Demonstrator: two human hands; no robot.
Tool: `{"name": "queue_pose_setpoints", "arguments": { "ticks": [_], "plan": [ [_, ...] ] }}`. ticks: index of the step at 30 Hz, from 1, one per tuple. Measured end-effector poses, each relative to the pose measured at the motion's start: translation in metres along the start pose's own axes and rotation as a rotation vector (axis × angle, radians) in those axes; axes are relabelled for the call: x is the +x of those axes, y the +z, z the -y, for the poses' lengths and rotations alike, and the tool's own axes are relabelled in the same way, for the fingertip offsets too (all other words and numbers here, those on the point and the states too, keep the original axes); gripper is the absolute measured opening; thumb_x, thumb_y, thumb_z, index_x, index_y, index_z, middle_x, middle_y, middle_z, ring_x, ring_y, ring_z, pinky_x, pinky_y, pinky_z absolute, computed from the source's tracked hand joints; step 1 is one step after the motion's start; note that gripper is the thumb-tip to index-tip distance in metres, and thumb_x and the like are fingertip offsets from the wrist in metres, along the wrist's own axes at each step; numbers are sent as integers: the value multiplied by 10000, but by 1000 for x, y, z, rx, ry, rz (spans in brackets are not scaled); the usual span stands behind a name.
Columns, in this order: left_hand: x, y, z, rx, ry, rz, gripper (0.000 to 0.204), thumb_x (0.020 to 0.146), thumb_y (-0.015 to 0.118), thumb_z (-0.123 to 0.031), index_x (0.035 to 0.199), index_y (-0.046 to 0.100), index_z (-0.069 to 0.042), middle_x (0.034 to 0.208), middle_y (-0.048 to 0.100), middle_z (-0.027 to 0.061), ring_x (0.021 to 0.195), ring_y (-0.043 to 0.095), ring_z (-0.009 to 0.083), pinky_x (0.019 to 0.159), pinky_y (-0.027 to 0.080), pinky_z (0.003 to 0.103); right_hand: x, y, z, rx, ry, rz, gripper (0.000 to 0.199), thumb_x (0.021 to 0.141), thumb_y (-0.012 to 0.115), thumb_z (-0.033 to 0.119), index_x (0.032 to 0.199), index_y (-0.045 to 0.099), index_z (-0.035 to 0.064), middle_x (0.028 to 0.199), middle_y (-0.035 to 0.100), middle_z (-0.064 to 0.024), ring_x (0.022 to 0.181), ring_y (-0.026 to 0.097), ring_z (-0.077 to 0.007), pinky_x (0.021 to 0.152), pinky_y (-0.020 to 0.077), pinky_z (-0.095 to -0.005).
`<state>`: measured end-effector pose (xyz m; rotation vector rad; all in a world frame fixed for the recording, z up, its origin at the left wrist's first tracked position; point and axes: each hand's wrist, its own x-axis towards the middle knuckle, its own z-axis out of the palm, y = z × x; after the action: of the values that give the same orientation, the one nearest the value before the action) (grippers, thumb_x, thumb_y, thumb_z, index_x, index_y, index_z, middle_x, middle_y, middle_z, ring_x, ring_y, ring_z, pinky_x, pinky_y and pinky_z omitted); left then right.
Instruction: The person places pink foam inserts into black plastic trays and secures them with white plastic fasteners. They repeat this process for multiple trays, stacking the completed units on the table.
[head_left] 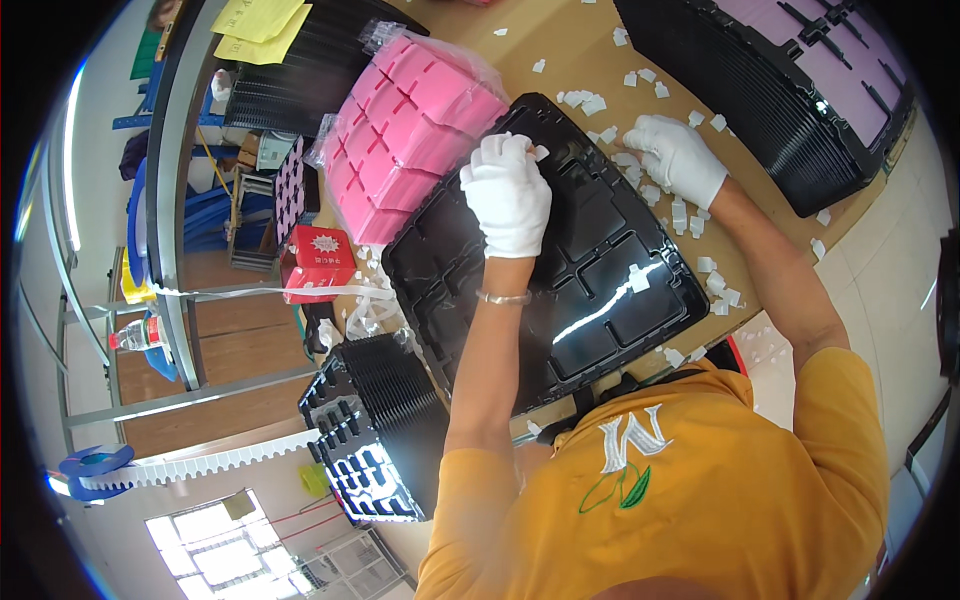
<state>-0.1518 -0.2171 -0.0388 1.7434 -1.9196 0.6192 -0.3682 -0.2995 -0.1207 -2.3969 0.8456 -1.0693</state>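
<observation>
- A workshop bench with a brown board top (560, 60), littered with small white foam pieces (690, 215) (most lie along the right side).
- A black moulded tray (590, 270) lies flat in front of the person, its long axis running from near-left to far-right, one corner pointing at the pink foam sheets (410, 130) in their clear bag.
- The left hand (508, 192), in a white glove, presses down on the tray's far end, fingers curled over a small white piece, likely seating it in a pocket.
- The right hand (682, 155), also gloved, rests on the loose pieces just beside the tray, fingers bent as if gathering; what it grips I cannot tell.
- Stacks of black trays (385, 420) stand near left and far right.
</observation>
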Motion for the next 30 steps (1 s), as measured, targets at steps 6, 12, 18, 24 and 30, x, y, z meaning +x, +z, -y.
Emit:
{"name": "queue_pose_setpoints", "arguments": {
  "ticks": [6, 12, 18, 24, 30],
  "plan": [
    [-8, -58, -47, -642, -25, 275, 276, 827, 567, 40, 1070, 652, -61, 937, 671, 105, 798, 654, 233, 734, 524, 331, 2, 2, 1, -28, -54, 23, 166, 779, 596, 80, 921, 682, 81, 837, 600, -110, 832, 592, -335, 719, 479, -430],
    [-28, -101, -46, -606, -208, 462, 242, 805, 649, 3, 1046, 667, -9, 919, 664, 111, 746, 659, 174, 679, 521, 279, -2, 0, -4, 26, 34, 28, 212, 778, 598, 78, 973, 682, 83, 835, 588, -132, 856, 592, -335, 733, 477, -443],
    [-66, -97, -64, -467, -181, 387, 117, 749, 704, -33, 862, 683, -13, 853, 653, 112, 725, 656, 235, 656, 522, 303, -3, 5, -7, 129, -8, 9, 225, 776, 617, 10, 995, 661, 40, 836, 572, -138, 804, 580, -328, 721, 472, -384],
    [-62, -86, -90, -455, -140, 496, 126, 741, 687, -63, 867, 684, -61, 850, 655, 102, 694, 647, 254, 619, 512, 330, -4, 8, -12, -6, -40, 39, 213, 791, 623, 30, 999, 667, 39, 844, 590, -120, 800, 594, -311, 720, 481, -367],
    [-64, -83, -99, -327, -161, 562, 97, 742, 683, -98, 836, 672, -75, 817, 645, 83, 675, 643, 245, 606, 506, 328, 0, 6, -10, -61, -80, 14, 129, 804, 593, 105, 905, 668, 76, 800, 592, -131, 769, 596, -326, 690, 475, -411]
  ]
}}
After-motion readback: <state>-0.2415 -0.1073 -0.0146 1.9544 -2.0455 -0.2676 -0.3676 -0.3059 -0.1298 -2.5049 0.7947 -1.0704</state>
